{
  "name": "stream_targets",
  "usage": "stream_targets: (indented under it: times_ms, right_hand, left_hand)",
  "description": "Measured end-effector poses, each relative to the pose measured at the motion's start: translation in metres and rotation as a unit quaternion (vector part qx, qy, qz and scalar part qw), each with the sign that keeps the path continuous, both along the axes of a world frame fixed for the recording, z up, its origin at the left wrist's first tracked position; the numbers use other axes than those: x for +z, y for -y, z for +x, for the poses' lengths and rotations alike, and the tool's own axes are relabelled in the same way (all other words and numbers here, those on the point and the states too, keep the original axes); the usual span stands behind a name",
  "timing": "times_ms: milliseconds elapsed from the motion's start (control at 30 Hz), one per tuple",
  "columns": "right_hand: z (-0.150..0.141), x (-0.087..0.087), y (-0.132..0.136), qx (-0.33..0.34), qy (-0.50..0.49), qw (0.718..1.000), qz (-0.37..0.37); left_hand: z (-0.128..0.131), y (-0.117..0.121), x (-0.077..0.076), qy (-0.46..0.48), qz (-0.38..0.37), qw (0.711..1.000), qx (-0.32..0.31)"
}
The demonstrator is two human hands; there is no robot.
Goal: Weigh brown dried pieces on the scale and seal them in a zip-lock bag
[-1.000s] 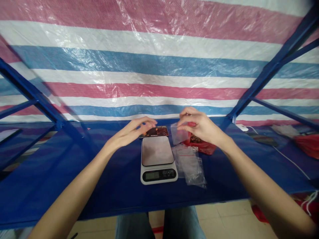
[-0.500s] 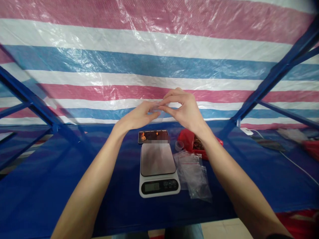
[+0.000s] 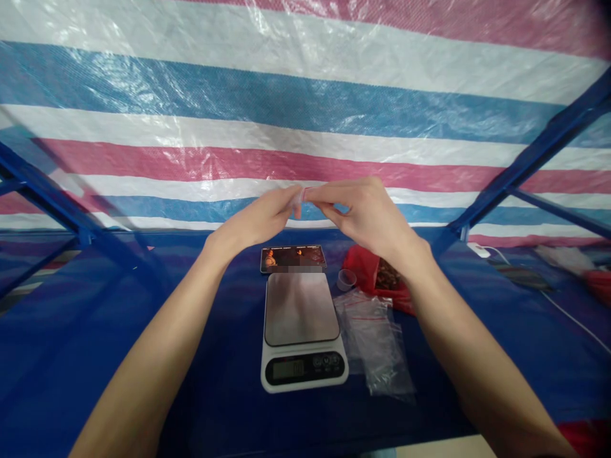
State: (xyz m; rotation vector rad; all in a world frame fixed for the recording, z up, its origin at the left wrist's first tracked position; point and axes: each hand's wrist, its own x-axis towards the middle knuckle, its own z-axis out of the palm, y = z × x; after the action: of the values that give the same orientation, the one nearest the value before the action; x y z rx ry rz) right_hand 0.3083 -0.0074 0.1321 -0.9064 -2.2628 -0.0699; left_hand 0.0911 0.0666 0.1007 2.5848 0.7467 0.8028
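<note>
Above the far edge of the kitchen scale (image 3: 301,308), my left hand (image 3: 267,215) and my right hand (image 3: 365,207) meet, fingertips pinched on a small clear zip bag (image 3: 303,193). A thin red line shows on the bag between the fingers; most of it is hidden. Below, the scale's plate carries nothing, and its display is too dim to read surely. A phone (image 3: 291,256) with a lit screen lies just behind the scale. To the scale's right are several flat clear zip bags (image 3: 375,343) and a small clear plastic cup (image 3: 346,278).
Beside my right wrist sits a red bag (image 3: 360,267), its mouth showing small brown pieces (image 3: 387,275). A blue metal frame (image 3: 529,159) slants up on both sides. Striped sheeting (image 3: 286,95) hangs behind the blue tabletop (image 3: 214,381). A white cable (image 3: 573,318) runs at right.
My fingers have shifted along the small bag, and its red line now shows. My right hand has turned more back-up. The camera view has moved slightly.
</note>
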Motion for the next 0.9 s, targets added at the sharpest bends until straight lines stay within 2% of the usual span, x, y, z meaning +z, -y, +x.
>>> stream_targets:
  times_ms: [133,300,567,767,900]
  right_hand:
    - [0.0,0.002,0.003,0.004,-0.014,1.0,-0.001]
    - [-0.005,-0.001,0.002,0.036,0.021,0.999,-0.021]
    - [-0.009,-0.001,0.006,0.062,0.055,0.995,-0.059]
    - [-0.007,-0.001,0.008,0.106,0.009,0.985,-0.135]
    - [-0.008,-0.001,0.008,0.137,-0.015,0.975,-0.173]
  left_hand:
    - [-0.008,0.001,0.006,0.001,0.007,1.0,-0.004]
    - [-0.009,0.007,0.013,0.017,0.019,1.0,-0.006]
    - [-0.006,0.012,0.013,-0.022,0.022,0.999,0.01]
    - [-0.005,0.016,0.015,-0.044,-0.005,0.999,0.018]
    - [-0.006,0.018,0.016,-0.066,-0.054,0.996,0.014]
